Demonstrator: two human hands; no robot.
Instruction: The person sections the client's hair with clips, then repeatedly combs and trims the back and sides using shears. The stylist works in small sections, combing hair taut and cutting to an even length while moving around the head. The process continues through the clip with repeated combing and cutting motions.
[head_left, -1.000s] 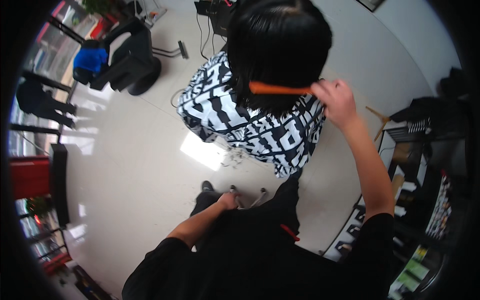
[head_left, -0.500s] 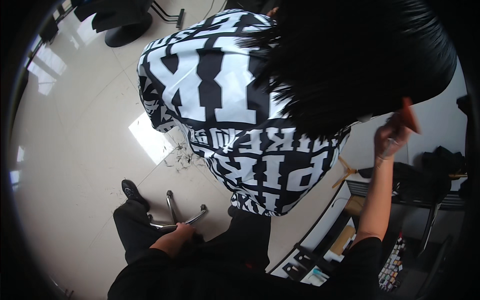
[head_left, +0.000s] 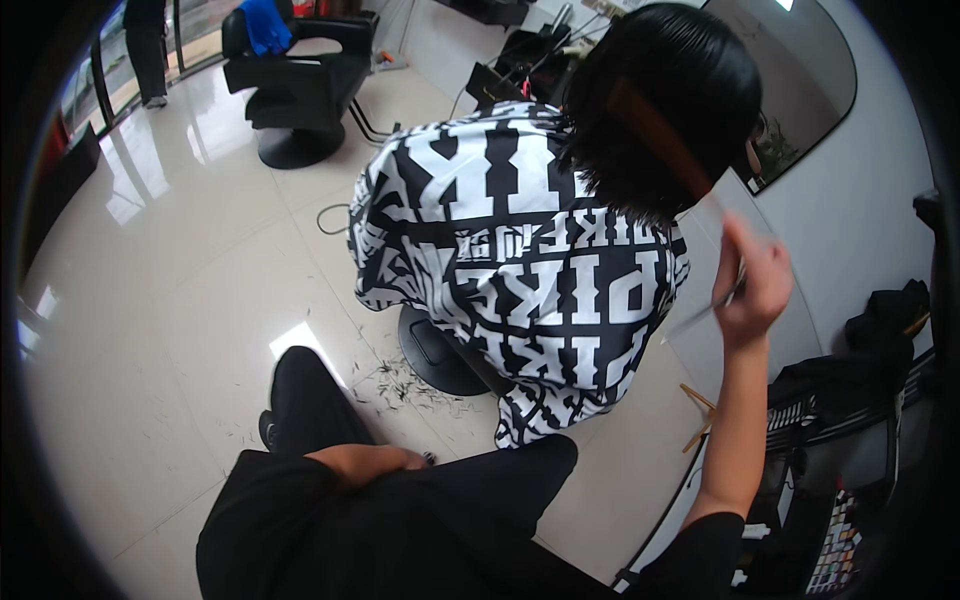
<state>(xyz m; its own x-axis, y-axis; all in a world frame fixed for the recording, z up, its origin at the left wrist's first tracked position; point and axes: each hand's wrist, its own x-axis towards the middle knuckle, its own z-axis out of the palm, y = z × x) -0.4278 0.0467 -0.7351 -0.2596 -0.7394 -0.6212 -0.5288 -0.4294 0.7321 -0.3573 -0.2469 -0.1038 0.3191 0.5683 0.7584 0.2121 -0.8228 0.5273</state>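
Observation:
In front of me sits a person with short dark hair [head_left: 660, 60], wrapped in a black-and-white patterned barber cape [head_left: 540, 270]. My right hand [head_left: 757, 285] is raised at the right behind the head, fingers closed on a reddish-brown comb [head_left: 660, 140], blurred and lying across the hair. A thin metal tool, apparently scissors [head_left: 735, 288], also sits in that hand, its blades smeared by motion. Low in front of me, my left hand [head_left: 405, 459] lies by my black-trousered thigh; its fingers are mostly hidden.
Cut hair [head_left: 400, 388] litters the tiled floor by the chair base [head_left: 440, 350]. Another black salon chair [head_left: 300, 90] with a blue cloth stands far left. A mirror [head_left: 800, 80] leans at far right. A trolley with colourful small items [head_left: 835, 540] is at lower right.
My view has drawn back, so the head and cape appear smaller and the mirror shows. The comb in my right hand has swung to the left, up against the hair.

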